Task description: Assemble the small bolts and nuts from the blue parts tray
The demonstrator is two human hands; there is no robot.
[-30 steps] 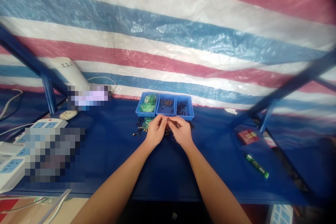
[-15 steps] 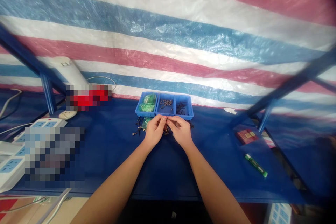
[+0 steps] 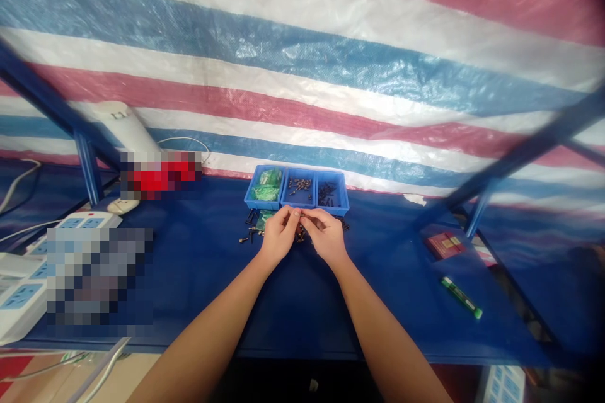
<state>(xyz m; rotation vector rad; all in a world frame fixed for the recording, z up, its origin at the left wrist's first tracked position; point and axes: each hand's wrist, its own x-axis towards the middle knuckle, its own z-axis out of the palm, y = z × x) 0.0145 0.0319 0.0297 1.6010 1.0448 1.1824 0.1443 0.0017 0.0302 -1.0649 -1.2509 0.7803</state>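
Observation:
My left hand [image 3: 278, 236] and my right hand [image 3: 325, 234] meet fingertip to fingertip above the blue table [image 3: 198, 264], both pinched on a small dark metal part [image 3: 301, 215] held between them. Loose small parts [image 3: 250, 233] lie scattered on the table just under and left of my hands. Right behind stand three joined blue bins [image 3: 297, 189]: the left one holds green pieces [image 3: 265, 186], the middle one small brownish parts, the right one dark parts.
White power strips [image 3: 28, 289] and cables lie at the left edge. A white lamp base [image 3: 123, 129] stands at the back left. A red box [image 3: 444, 244] and a green pen-like item [image 3: 462, 297] lie on the right. Blue frame bars slant on both sides.
Both hands stay pinched together in the same spot; only slight finger shifts show. The view has dipped a little.

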